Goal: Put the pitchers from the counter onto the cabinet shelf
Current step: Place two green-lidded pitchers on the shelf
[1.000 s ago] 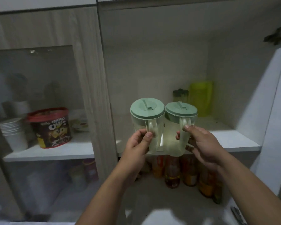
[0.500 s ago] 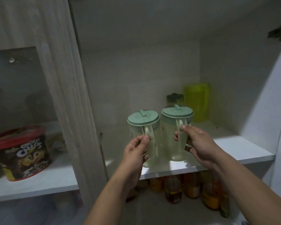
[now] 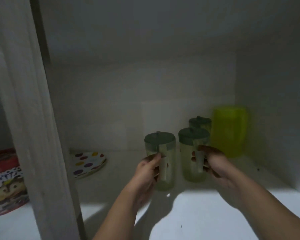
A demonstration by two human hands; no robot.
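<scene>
**Two pitchers arriving on the cabinet shelf**

Each hand carries one pitcher by its handle, likely because the handles face the person and give a firm hold for reaching deep into the cabinet. The left hand (image 3: 148, 168) has its grip wrapped around the handle of the near-left translucent pale-green plastic pitcher with a sage-green lid (image 3: 160, 161); the right hand (image 3: 213, 162) has its grip curled around the handle of a matching second pitcher (image 3: 193, 154), just to the right and slightly farther back. Both stand upright, their bases at or just above the white cabinet shelf (image 3: 206, 213); whether they fully rest on it is hard to tell. Behind the right one sit a third lidded pitcher (image 3: 200, 122) and a bright yellow-green plastic container (image 3: 229, 130), so the newcomers are being lined up in front. A polka-dot plate (image 3: 88, 161) lies to the far left.
</scene>
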